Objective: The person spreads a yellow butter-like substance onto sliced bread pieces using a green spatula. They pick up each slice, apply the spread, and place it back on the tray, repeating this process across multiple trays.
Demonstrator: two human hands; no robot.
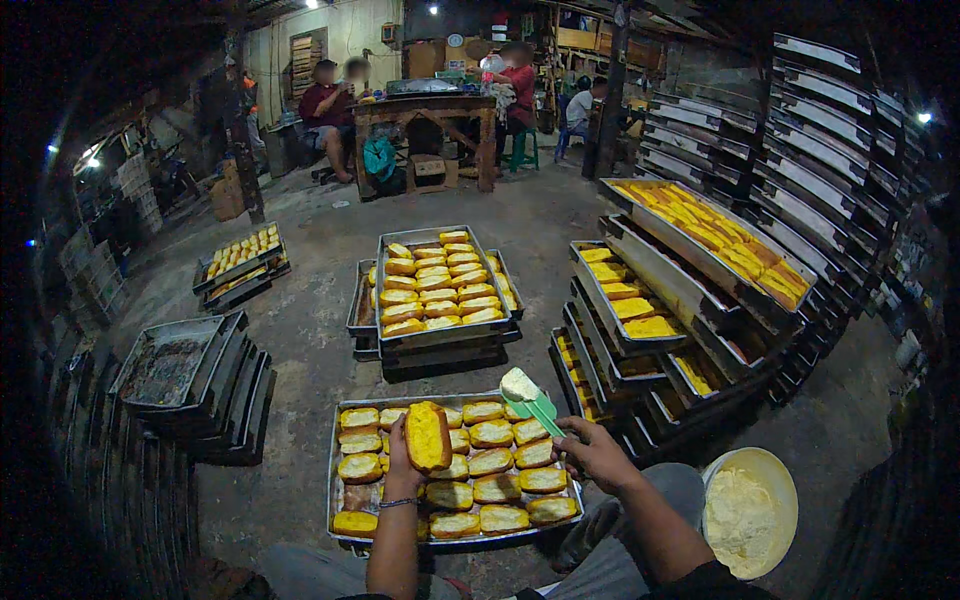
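Note:
My left hand point(401, 461) holds up a split bread roll point(427, 439) with its yellow cut face showing. In my right hand point(596, 450) is the handle of a green plastic spatula point(544, 409), its blade loaded with a lump of pale cream point(519, 385). Both hands are above a metal baking tray point(331, 480) on the floor, filled with rows of rolls, most with pale cream spread on top. One roll at the tray's near left corner point(355, 523) looks plain yellow. By my right knee stands a tub point(784, 487) of pale cream.
Ahead lies a tray stack point(442, 339) with cream-topped rolls. Stacked trays of yellow bread point(705, 225) rise at right, before tall tray stacks point(810, 135). Dark trays point(180, 360) are piled at left; a smaller stack point(240, 259) is beyond. People sit around a wooden table point(424, 105) at the back.

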